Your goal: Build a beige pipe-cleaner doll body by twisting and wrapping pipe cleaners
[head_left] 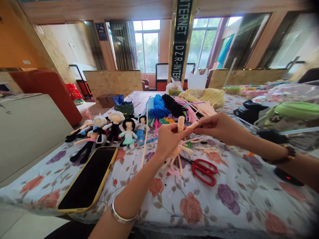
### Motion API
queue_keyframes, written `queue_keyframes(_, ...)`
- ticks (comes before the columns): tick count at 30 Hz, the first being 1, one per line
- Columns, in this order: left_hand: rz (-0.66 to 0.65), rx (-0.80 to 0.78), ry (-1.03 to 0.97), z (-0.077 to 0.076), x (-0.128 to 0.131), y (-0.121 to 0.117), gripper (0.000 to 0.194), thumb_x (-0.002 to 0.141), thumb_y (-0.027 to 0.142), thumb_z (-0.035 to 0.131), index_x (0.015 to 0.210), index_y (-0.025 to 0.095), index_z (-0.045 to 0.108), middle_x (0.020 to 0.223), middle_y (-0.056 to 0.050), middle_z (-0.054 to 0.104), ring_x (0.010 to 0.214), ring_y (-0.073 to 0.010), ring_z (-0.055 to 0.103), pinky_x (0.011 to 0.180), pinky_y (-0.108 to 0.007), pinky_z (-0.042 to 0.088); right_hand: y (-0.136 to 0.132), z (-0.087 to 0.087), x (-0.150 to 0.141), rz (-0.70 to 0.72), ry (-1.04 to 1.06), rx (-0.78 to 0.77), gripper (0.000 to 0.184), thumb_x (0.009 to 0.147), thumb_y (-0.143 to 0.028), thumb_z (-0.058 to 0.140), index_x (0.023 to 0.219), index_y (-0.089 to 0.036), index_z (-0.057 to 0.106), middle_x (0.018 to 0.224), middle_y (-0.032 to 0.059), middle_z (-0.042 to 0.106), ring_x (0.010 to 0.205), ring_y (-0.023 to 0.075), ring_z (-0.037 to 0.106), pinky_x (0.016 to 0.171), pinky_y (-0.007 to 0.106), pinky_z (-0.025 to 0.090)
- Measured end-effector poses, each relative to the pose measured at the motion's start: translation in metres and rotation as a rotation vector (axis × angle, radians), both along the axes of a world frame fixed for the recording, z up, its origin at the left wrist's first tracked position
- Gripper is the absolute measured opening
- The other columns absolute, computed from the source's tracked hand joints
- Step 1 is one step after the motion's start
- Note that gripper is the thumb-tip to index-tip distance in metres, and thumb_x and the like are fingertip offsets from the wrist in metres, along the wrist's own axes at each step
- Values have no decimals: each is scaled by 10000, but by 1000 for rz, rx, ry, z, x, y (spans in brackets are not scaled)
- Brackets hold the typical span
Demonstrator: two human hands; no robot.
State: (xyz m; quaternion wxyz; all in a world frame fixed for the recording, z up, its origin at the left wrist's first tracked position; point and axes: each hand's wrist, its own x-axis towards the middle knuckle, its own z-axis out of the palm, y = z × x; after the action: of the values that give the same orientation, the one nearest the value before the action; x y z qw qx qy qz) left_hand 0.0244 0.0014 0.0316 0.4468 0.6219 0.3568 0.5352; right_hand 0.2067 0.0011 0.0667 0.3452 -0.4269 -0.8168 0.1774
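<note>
My left hand (169, 137) is closed around a peach pipe-cleaner piece (181, 122), whose coiled end sticks up above the thumb. My right hand (216, 127) pinches a peach strand that runs out from the same piece, to the right of my left fingers. Under the hands, loose peach and pink pipe cleaners (179, 166) hang down or lie on the cloth; which of them join the held piece I cannot tell. Red-handled scissors (204, 171) lie just below, their blades partly hidden. Several small pipe-cleaner dolls (128, 132) are grouped to the left.
A phone in a yellow case (89, 181) lies on the flowered tablecloth (171, 205) at left. Bundles of blue pipe cleaners (158, 106) and black ones (173, 104) are behind my hands. At right stand a green-lidded container (291, 116) and black plastic bags (249, 111).
</note>
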Motion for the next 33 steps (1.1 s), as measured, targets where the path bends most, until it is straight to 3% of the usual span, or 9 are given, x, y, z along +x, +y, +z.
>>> queue_keyframes(9, -6, 37, -112, -1, 2, 3, 311, 669, 396, 698, 804, 116, 675, 599, 5, 587, 533, -83, 495, 525, -212, 373, -13, 10, -14, -177, -130, 143, 232, 779, -405, 597, 842, -242, 750, 660, 6, 695, 503, 114, 545, 439, 247, 380)
queue_keyframes(13, -6, 53, -113, -3, 2, 5, 321, 686, 419, 682, 786, 114, 687, 578, -1, 591, 518, -85, 496, 512, -218, 365, -16, 14, -20, -198, -191, 162, 243, 788, -413, 589, 817, -230, 748, 538, -8, 630, 447, 97, 477, 415, 244, 314)
queue_keyframes(22, -141, -26, -268, 1, 4, 4, 285, 651, 312, 723, 846, 136, 614, 670, 16, 613, 566, -73, 556, 557, -200, 427, -9, 10, -20, -155, 28, 63, 197, 770, -383, 614, 741, -226, 730, 565, -10, 621, 408, 72, 377, 381, 248, 258)
queue_keyframes(33, -87, 68, -197, -2, 4, 4, 367, 647, 295, 733, 833, 187, 436, 673, 30, 621, 541, -95, 592, 539, -218, 492, -3, 2, -15, 0, 269, -264, 233, 716, -465, 662, 760, -247, 733, 537, -16, 551, 433, 72, 386, 382, 242, 254)
